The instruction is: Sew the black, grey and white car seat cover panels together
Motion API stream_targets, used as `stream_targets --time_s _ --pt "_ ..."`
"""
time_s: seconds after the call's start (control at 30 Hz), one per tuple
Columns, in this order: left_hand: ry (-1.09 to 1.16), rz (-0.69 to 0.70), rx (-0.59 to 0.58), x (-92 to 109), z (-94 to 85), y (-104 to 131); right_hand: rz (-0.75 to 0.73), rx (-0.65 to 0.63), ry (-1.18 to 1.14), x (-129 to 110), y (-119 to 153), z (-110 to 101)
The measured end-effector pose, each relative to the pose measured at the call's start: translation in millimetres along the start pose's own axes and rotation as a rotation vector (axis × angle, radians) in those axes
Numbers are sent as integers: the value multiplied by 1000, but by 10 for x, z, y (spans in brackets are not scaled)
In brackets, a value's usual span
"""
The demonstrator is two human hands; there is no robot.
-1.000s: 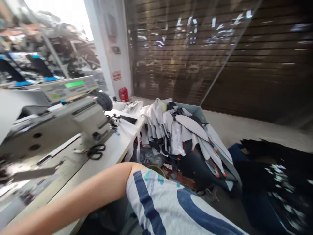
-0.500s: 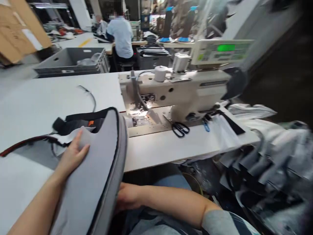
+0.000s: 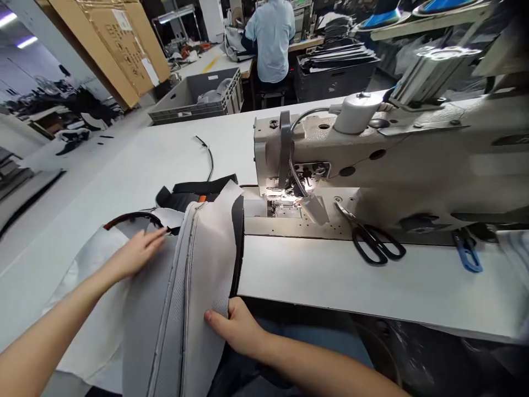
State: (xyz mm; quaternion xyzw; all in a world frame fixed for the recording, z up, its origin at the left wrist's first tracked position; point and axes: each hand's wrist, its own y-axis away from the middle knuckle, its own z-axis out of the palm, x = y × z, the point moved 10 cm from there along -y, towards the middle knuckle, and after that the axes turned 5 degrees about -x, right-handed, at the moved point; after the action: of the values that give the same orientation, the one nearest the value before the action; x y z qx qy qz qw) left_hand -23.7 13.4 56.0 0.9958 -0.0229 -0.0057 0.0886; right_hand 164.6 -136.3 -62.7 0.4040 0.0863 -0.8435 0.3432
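A large grey sewn fabric piece (image 3: 209, 237), with a raised seam band and black edging, lies over the table's front edge. My right hand (image 3: 243, 328) grips its right edge, thumb on top and fingers underneath. Stretched out over the left part of the fabric is my left hand (image 3: 138, 253), fingers extended beside a dark curved edge. Black straps (image 3: 198, 190) with a small orange tab lie behind the fabric. Just right of it stands a sewing machine (image 3: 314, 149) with its needle area lit. The fabric's underside is hidden.
Black-handled scissors (image 3: 374, 242) lie on the machine bed and table, with a blue thread snipper (image 3: 469, 253) further right. A thin black cord (image 3: 210, 157) lies on the white table (image 3: 136, 160). Beyond are grey crates (image 3: 198, 102), a cardboard box (image 3: 119, 44) and a seated person (image 3: 273, 41).
The view has turned and moved closer to the machine. The fabric has been turned over at its right side, and my right hand has come up from below onto its edge.
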Motion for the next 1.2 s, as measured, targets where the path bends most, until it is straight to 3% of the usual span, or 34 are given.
stream_targets --time_s 0.07,0.13,0.17,0.23,0.3,0.37,0.43,0.53,0.6,0.67,0.77,0.87,1.07,1.2 --pt "70 -18 170 259 -463 -34 -3 -28 23 -23 -7 31" --pt "115 107 282 790 -873 -28 -27 -44 66 -71 -4 48" --pt "120 232 243 1136 -946 -39 -53 -43 106 -113 2 47" --pt "20 439 86 1737 -833 -79 -159 -34 255 -268 32 41" --pt "-187 529 -36 2020 -480 -174 -328 -27 491 -505 102 56" --pt "-348 490 -57 1952 -93 -349 -494 -40 771 -730 201 102" --pt "-374 420 -109 1699 291 -515 -615 -130 1100 -847 296 192" --pt "-348 474 -93 1498 591 -600 -670 -335 1563 -761 372 226" --pt "-351 588 -59 1589 645 -587 -651 -373 1736 -675 337 131" --pt "-330 619 -31 1732 631 -635 -669 -286 1813 -659 241 47" --pt "-197 500 126 1885 443 -820 -737 -18 1760 -751 91 -23" --pt "-77 455 237 1995 342 -871 -758 78 1685 -767 77 -25" --pt "-3 751 103 2418 534 -395 -856 32 1919 -756 617 -37" --pt "78 769 122 2572 487 -209 -845 64 1898 -814 838 -149"
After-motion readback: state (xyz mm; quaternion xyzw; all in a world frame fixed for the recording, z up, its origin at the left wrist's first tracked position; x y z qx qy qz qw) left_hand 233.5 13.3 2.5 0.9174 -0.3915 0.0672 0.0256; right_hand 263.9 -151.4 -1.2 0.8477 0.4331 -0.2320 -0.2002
